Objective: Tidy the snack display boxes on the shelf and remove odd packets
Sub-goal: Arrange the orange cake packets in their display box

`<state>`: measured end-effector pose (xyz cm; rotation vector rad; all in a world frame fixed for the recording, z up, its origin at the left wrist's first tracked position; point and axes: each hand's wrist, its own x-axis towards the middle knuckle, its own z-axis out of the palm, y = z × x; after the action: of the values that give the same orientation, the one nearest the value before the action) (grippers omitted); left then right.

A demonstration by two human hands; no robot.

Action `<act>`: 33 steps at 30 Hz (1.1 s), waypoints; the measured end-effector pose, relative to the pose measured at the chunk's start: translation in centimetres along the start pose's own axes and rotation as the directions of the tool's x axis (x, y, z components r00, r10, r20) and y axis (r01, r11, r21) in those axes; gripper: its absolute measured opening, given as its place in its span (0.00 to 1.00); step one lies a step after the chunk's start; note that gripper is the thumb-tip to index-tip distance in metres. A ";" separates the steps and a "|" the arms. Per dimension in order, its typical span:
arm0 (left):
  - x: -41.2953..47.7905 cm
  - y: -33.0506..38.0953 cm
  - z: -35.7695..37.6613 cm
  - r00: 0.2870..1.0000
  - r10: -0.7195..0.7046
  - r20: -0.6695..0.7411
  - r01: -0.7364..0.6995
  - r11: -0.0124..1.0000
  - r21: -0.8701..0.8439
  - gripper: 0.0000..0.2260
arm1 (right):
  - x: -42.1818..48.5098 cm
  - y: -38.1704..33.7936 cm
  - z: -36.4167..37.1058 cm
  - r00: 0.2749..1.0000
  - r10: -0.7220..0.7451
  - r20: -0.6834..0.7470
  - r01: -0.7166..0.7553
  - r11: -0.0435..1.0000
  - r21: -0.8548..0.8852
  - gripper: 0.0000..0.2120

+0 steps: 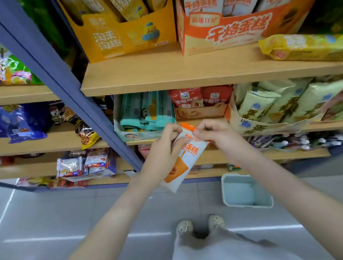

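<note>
Both hands hold one white-and-orange cake packet (186, 158) in front of the middle shelf. My left hand (164, 150) grips its left side and my right hand (221, 138) pinches its top right corner. On the top shelf stands the matching orange display box (230, 34) with several identical packets upright in it. To its left is a yellow display box (129, 37) of yellow packets. Behind my hands sit a teal box (143, 116) of teal bars, a small box (201, 111) with red packets, and a pale box (273, 121) of cream packets.
A yellow packet (307, 48) lies loose on the top shelf at the right. A pale blue bin (246, 192) stands on the floor by my feet. A blue upright post (56, 79) divides the shelves. More snack bags fill the left bays and the bottom shelf.
</note>
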<state>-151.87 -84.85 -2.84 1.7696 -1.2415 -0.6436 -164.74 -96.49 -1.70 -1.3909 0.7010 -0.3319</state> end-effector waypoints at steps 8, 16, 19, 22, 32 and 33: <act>-0.4 0.9 1.5 0.994 -0.102 0.045 0.077 0.919 0.387 0.36 | -0.1 0.5 -0.5 0.972 -0.044 -0.232 0.048 0.999 0.015 0.06; 0.1 1.2 0.5 0.960 -0.249 0.127 0.257 0.965 -0.048 0.14 | 0.0 -1.3 -2.4 0.991 -0.127 0.043 0.125 0.991 0.035 0.11; 0.0 1.3 -0.6 0.915 -0.297 0.272 0.360 0.907 -0.219 0.07 | -0.1 -1.6 -3.0 0.989 -0.119 0.086 0.129 0.985 -0.115 0.07; -0.1 1.6 -0.7 0.845 -0.344 0.409 0.487 0.811 -0.325 0.09 | 0.4 -1.3 -3.1 0.990 -0.138 -0.025 0.127 0.958 -0.257 0.09; 0.4 3.1 -1.2 0.816 -0.300 0.494 0.521 0.752 -0.403 0.09 | 0.8 -1.6 -1.9 0.952 -0.221 -0.211 0.145 0.934 -0.325 0.09; 0.4 3.3 -1.1 0.832 -0.302 0.464 0.514 0.734 -0.444 0.09 | 0.6 -1.8 -1.5 0.947 -0.258 -0.194 0.183 0.925 -0.333 0.06</act>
<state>-152.47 -85.27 0.55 1.4543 -0.7424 -1.4978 -164.87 -98.33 -0.16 -1.7583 0.8159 -0.5928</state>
